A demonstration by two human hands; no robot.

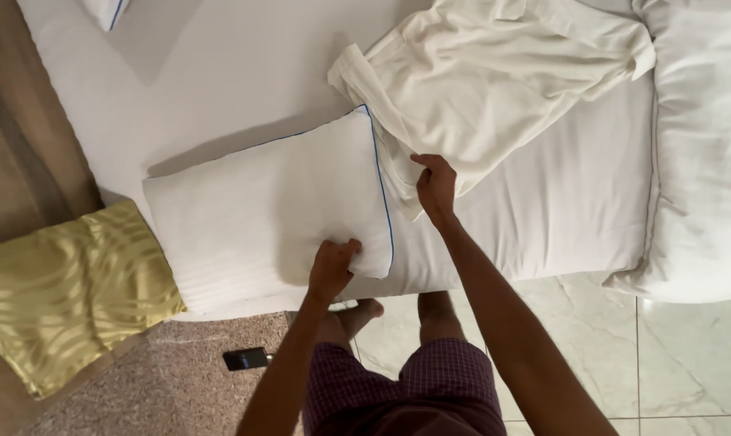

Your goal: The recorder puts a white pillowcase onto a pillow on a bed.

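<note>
White pillow (260,214), blue-piped edge, flat on bed; cream pillowcase (478,89) crumpled beside it

One small dark phone (247,358) — black screen, rectangular — on the speckled floor (180,379).

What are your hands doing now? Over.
Left hand shut on pillow edge. Right hand shut on cream cloth, bunched against the pillow's corner on the bed.

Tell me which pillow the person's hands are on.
The big white pillow with blue piping, lying on the bed. The left hand grips its near edge; the right hand is at its far corner. The gold pillow and the small corner pillow lie untouched.
</note>
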